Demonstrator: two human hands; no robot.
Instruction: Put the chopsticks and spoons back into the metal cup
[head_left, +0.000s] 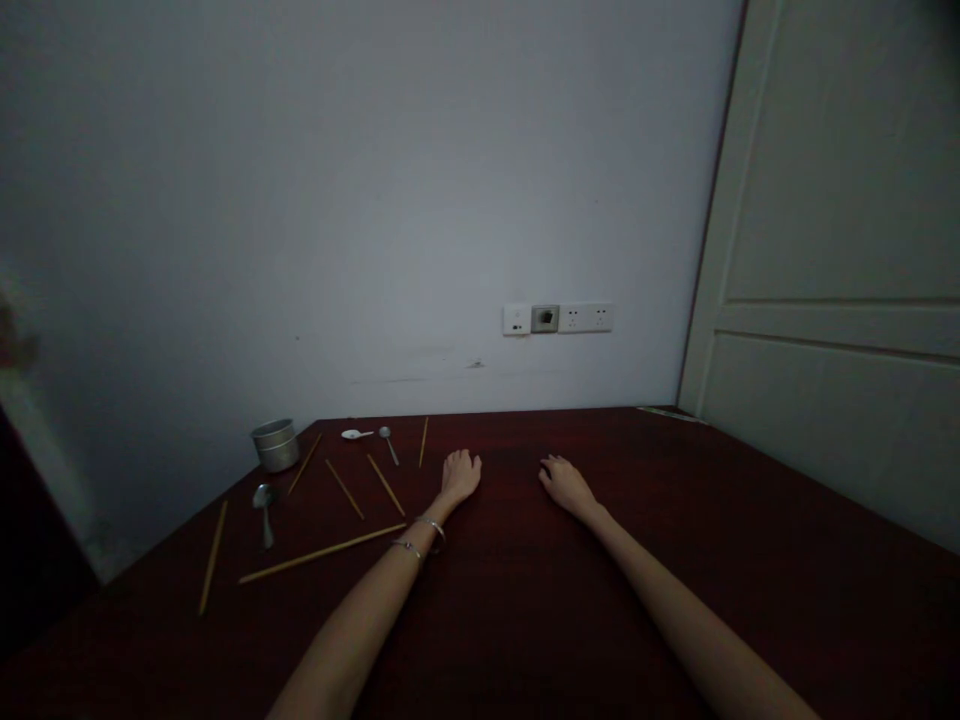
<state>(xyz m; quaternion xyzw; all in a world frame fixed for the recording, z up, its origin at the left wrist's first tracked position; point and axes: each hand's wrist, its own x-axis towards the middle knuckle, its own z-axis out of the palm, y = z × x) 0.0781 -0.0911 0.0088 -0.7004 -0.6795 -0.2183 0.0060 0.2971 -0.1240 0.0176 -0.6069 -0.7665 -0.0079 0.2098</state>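
Observation:
My left hand (460,474) rests palm down on the dark red table (510,600), fingers a little spread, holding nothing. Bracelets circle that wrist. To its right, my right hand (566,482) also lies flat on the tabletop with nothing in it. Nearest the left hand is a chopstick (386,486); several more lie scattered leftward, including a long one (322,554) by the left forearm. Farther back are a white spoon (356,435) and a small metal spoon (388,445). A larger metal spoon (265,514) lies in front of a metal cup (275,446), which stands upright at the left edge.
A pale wall (420,230) rises behind the table, with a row of sockets and switches (559,319) low on it. On the right stands a cream panelled door (832,240). A thin light strip (671,414) lies at the table's far right corner.

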